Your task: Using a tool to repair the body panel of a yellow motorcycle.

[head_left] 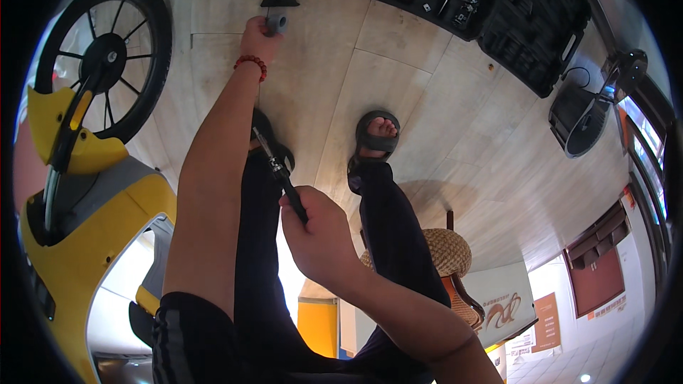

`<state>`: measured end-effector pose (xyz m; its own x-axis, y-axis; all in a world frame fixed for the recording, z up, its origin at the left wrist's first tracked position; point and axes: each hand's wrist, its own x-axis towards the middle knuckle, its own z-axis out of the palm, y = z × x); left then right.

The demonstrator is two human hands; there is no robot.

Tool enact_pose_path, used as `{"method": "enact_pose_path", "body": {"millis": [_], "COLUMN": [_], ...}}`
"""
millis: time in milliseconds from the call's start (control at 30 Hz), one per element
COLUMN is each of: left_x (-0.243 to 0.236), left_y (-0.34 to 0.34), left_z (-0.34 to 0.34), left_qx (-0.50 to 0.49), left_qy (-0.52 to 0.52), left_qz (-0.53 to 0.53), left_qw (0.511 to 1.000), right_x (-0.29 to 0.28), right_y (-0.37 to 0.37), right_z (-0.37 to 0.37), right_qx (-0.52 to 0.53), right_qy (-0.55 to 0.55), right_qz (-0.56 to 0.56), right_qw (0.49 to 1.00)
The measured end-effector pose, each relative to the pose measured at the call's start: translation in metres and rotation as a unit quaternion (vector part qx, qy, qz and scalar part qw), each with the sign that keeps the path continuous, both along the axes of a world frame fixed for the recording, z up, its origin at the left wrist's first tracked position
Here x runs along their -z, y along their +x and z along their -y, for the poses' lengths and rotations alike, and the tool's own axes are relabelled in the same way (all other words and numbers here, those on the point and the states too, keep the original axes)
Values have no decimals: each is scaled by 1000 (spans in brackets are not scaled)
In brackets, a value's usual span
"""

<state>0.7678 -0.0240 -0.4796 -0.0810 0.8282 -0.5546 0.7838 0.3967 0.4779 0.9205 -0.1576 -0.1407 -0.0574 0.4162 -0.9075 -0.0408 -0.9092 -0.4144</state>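
My left hand (257,35) is stretched far out over the pale tiled floor (398,57) and is closed around a small grey cylinder-shaped part (276,23). A red bead bracelet (250,62) sits on that wrist. My right hand (320,235) is closer to me and grips the black handle of a slim ratchet-like tool (279,168), whose metal shaft points toward the left hand. Below the tool are my dark trouser legs and a foot in a black sandal (377,135).
A yellow scooter (78,227) with its black front wheel (107,57) stands at my left. An open black tool case (498,7) lies on the floor ahead. A small black piece (279,0) lies beyond the left hand. A woven stool (448,250) is behind my legs.
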Motion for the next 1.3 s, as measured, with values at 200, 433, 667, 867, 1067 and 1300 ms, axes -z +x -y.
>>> {"method": "enact_pose_path", "body": {"millis": [200, 433, 667, 867, 1067, 1300], "left_x": [-14, -146, -342, -458, -551, -621], "left_y": [-25, -84, -91, -79, -78, -108], "left_z": [44, 192, 215, 249, 312, 346], "left_qx": [-30, 79, -166, -224, -96, -97], "left_qy": [13, -279, -277, -326, -233, -178], "left_qz": [-13, 15, 108, 108, 53, 42], "left_qw": [999, 957, 940, 912, 966, 978], "right_x": [-3, 31, -17, -94, -139, -168], "right_y": [-3, 1, 58, 124, 186, 231], "right_z": [3, 39, 98, 124, 168, 241], "right_qx": [34, -20, -193, -237, -140, -195], "right_qy": [52, 60, 24, -7, -53, -73], "right_qz": [36, 154, 152, 185, 146, 129], "right_qw": [997, 986, 969, 954, 978, 970]}}
